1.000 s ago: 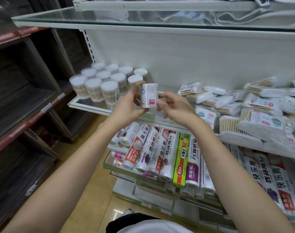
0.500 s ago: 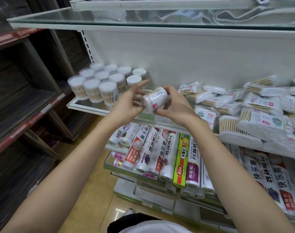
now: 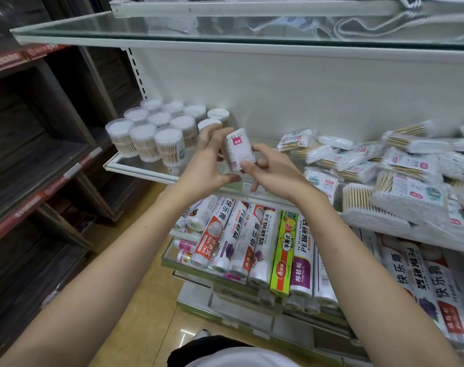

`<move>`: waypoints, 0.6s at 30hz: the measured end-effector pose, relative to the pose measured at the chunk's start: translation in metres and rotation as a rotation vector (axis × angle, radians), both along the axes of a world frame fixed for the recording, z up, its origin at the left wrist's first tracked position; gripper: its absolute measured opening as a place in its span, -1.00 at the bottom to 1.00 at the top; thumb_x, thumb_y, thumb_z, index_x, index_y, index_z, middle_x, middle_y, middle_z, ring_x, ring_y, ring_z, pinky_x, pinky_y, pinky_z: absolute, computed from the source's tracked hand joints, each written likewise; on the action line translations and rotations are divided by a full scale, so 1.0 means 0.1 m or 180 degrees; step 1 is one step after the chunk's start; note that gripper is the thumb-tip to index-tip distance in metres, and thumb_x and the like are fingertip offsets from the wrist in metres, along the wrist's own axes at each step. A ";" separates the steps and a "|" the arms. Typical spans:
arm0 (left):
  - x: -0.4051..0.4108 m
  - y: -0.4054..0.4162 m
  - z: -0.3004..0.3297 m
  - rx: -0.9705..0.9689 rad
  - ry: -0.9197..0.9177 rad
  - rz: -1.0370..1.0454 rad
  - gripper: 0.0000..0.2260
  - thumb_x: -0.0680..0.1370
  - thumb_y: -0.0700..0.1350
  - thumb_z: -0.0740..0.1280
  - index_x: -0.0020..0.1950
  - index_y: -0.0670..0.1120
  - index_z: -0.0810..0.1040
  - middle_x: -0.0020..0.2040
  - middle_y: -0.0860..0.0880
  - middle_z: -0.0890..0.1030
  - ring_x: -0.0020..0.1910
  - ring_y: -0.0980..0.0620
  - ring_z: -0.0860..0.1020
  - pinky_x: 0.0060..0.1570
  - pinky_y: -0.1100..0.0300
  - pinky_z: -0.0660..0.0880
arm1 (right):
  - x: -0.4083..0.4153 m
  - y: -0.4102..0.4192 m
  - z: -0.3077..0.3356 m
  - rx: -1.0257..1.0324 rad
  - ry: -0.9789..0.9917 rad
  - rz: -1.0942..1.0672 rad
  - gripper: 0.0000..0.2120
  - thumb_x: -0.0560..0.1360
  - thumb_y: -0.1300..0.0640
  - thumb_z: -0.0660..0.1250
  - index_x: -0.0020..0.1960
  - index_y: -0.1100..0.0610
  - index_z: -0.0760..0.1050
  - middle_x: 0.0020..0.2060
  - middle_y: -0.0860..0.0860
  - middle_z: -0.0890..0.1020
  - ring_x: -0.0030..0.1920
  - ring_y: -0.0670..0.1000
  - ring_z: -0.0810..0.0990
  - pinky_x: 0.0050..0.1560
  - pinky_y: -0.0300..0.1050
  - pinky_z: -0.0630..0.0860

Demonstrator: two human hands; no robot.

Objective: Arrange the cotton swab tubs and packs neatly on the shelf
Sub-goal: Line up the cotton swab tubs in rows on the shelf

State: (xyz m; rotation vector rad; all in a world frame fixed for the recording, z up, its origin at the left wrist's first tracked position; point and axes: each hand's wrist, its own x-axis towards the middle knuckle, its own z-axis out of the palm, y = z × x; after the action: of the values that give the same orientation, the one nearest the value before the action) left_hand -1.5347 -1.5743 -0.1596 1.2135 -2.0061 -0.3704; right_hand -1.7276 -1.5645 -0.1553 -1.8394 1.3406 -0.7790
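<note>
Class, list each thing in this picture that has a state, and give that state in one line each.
Held tub: tilted, gripped by both hands above the shelf.
Left hand: curled round it.
Right hand: pinching it.
Shelved tubs: upright, lids on, grouped.
Swab packs: sealed, heaped untidily.

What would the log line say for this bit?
both hands: left hand and right hand grip tub | tub cluster left | packs right

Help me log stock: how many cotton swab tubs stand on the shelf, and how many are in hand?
Standing tubs on the shelf: 11
Held tub, gripped by left hand and right hand: 1
Total: 12
</note>
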 end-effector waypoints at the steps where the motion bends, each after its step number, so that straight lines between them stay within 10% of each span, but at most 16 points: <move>1: 0.00 -0.01 -0.01 -0.0040 0.0010 0.0014 -0.20 0.31 -0.16 0.63 0.47 -0.13 0.33 0.42 -0.10 0.23 0.24 0.03 0.39 0.14 0.58 0.27 | 0.00 0.01 0.01 0.0015 -0.0027 0.0067 -0.59 0.61 -0.08 0.28 0.43 -0.08 0.35 -0.19 -0.08 0.73 -0.23 -0.11 0.70 -0.16 -0.11 0.49; 7: 0.02 -0.03 0.04 -0.0314 0.0098 0.0032 -0.31 0.35 -0.24 0.56 0.43 -0.12 0.37 0.30 -0.03 0.33 0.15 0.16 0.39 0.13 0.45 0.36 | -0.07 -0.02 0.01 -0.0018 -0.0120 0.0119 -0.46 0.48 0.07 0.41 0.41 -0.15 0.36 -0.03 -0.17 0.69 -0.19 -0.10 0.70 -0.07 0.03 0.62; 18: 0.03 0.02 0.09 -0.0049 0.0031 -0.0185 -0.32 0.40 -0.28 0.49 0.46 0.02 0.35 0.35 0.03 0.43 0.20 0.12 0.50 0.13 0.36 0.46 | -0.03 -0.04 0.03 -0.0591 -0.0125 -0.0112 -0.18 0.39 0.21 0.54 0.44 -0.35 0.26 0.22 -0.23 0.50 -0.23 -0.13 0.63 -0.22 -0.36 0.52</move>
State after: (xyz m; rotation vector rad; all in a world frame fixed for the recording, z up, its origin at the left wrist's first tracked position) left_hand -1.5319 -1.5718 -0.1503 1.1438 -2.0355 -0.3878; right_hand -1.7303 -1.5681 -0.1519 -1.9366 1.3162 -0.9819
